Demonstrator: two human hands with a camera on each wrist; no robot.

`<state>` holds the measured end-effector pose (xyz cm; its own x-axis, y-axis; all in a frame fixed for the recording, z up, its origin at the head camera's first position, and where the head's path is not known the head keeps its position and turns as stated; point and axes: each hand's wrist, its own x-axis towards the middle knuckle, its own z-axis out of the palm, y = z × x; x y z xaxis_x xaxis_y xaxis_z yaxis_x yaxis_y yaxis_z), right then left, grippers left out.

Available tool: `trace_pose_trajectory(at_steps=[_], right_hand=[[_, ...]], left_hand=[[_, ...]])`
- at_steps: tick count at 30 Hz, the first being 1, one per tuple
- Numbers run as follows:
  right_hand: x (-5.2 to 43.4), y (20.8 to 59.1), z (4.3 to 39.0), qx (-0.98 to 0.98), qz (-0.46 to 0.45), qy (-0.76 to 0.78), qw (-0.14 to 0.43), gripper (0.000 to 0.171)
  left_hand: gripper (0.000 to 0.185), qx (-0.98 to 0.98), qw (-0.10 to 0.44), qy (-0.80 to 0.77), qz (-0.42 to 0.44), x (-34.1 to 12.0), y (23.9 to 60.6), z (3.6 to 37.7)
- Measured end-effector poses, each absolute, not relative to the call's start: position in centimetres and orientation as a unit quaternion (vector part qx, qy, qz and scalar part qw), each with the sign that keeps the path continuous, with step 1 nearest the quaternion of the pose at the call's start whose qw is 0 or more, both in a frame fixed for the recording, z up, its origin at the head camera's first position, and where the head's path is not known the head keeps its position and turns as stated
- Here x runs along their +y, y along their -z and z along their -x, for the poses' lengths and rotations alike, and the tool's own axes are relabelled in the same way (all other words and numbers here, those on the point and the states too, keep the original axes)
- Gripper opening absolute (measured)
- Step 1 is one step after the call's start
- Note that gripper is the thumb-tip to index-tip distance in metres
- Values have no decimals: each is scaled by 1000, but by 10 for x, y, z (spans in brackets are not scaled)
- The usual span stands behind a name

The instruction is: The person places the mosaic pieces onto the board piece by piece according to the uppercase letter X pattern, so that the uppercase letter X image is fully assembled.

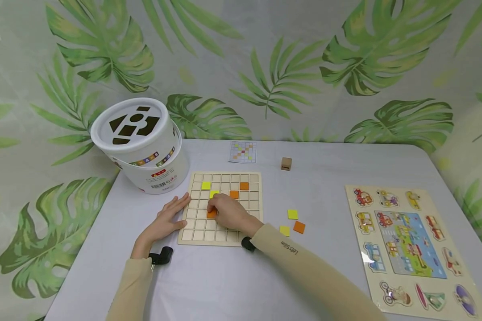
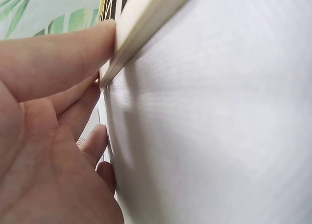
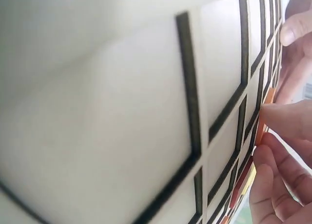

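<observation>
A wooden grid board (image 1: 198, 225) lies on the table. My right hand (image 1: 230, 214) is over its middle, thumb and fingers pinching an orange square tile (image 3: 263, 118) low at the grid squares. My left hand (image 1: 164, 225) rests along the board's left edge, fingers stretched out; in the left wrist view a fingertip touches the wooden rim (image 2: 129, 44). On the board sit a yellow tile (image 1: 206, 185), another yellow tile (image 1: 214, 194) partly behind the right hand, and two orange tiles, one nearer (image 1: 234, 195) and one farther right (image 1: 244, 186). A red tile (image 3: 241, 184) shows in the right wrist view.
Right of the board lie two yellow tiles (image 1: 292, 214) and an orange tile (image 1: 299, 227). A pattern card (image 1: 243, 152) and a small wooden block (image 1: 286, 163) are behind it. A white bucket (image 1: 160, 171) stands back left, a picture puzzle board (image 1: 419, 285) far right.
</observation>
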<state>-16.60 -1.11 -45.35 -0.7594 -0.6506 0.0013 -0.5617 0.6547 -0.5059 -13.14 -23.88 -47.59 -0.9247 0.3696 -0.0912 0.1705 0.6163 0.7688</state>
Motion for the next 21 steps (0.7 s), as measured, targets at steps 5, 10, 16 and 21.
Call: trace_pose_trajectory(at_steps=[5, 10, 16, 21], right_hand=[[-2, 449, 167, 893, 333, 284, 105, 23], [34, 437, 170, 860, 311, 384, 127, 18], [106, 438, 168, 856, 264, 429, 116, 18], [164, 449, 160, 883, 218, 407, 82, 18]], left_hand=[[69, 889, 117, -414, -157, -239, 477, 132], [69, 892, 116, -408, -153, -237, 478, 133], [69, 893, 114, -407, -154, -237, 481, 134], [69, 894, 113, -404, -158, -238, 480, 134]])
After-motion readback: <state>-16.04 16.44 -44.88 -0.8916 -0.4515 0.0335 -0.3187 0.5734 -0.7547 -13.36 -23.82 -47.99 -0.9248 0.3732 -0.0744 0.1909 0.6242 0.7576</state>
